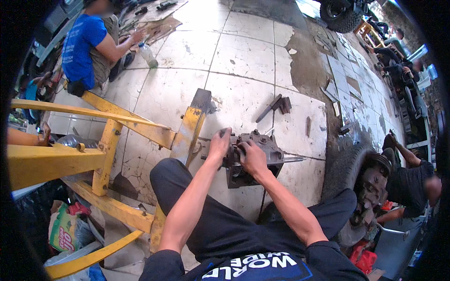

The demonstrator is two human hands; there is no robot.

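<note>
A dark, greasy metal gearbox (269, 147) rests on the tiled floor in front of my crossed legs. A thin shaft (294, 159) sticks out of its right side. My left hand (219, 146) is closed round a part at the gearbox's left end, fingers pointing away from me. My right hand (253, 158) lies just beside it, its fingers curled over the near left top of the housing. The fingertips of both hands are partly hidden, as is the part between them. Just beyond the gearbox lie a dark flat bar (269, 110) and a small dark block (285, 106).
A yellow metal frame (108, 154) stands close on my left. To my right are a large tire (349, 171) and a rusty axle part (374, 180). A person in blue (84, 49) sits at the far left near a plastic bottle (148, 55). Another person (412, 185) crouches at right.
</note>
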